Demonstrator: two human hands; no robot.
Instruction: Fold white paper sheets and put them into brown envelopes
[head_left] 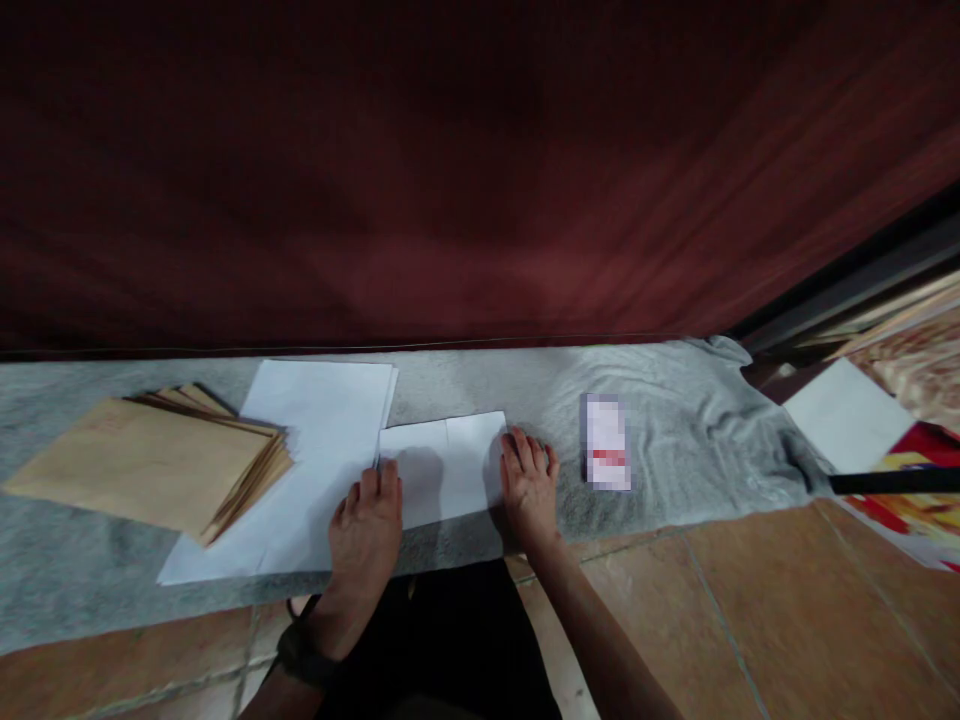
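White paper, tan envelopes, grey cloth, dark-red backdrop, orange-brown tiles

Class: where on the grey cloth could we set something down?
Right of the pixelated item, the grey cloth is bare but wrinkled; another patch lies between the creased sheet and red backdrop. Crowded: left, where envelopes overlap papers.

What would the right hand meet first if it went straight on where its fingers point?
Beyond the white sheet it touches, the right hand would probably first meet the dark red surface behind the grey cloth, though depth is unclear.
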